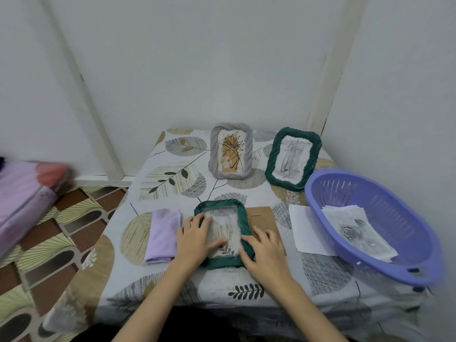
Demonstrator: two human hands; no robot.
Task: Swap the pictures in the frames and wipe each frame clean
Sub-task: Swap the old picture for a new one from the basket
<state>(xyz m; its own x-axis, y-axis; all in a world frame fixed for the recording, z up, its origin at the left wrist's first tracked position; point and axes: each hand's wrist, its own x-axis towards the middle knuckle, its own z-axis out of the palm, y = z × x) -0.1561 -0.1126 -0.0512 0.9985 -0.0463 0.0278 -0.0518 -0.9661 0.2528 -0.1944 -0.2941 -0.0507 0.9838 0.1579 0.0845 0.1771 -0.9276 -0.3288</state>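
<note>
A dark green frame (223, 261) lies flat on the table in front of me, with the tablecloth showing through its clear pane. My left hand (196, 239) rests flat on the pane and left rim. My right hand (265, 253) presses on the frame's right rim and lower right corner. A brown backing board (261, 215) lies just right of it. A folded lilac cloth (162, 235) lies to the left. At the back stand a grey frame (230, 150) with a brown flower picture and a second green frame (292, 159) with a grey sketch.
A purple plastic basket (370, 255) at the right holds sheets with a rose drawing (355, 233). A white sheet (306, 230) lies partly beneath it. White walls close the back and right. The table's left edge drops to a patterned floor (49, 255).
</note>
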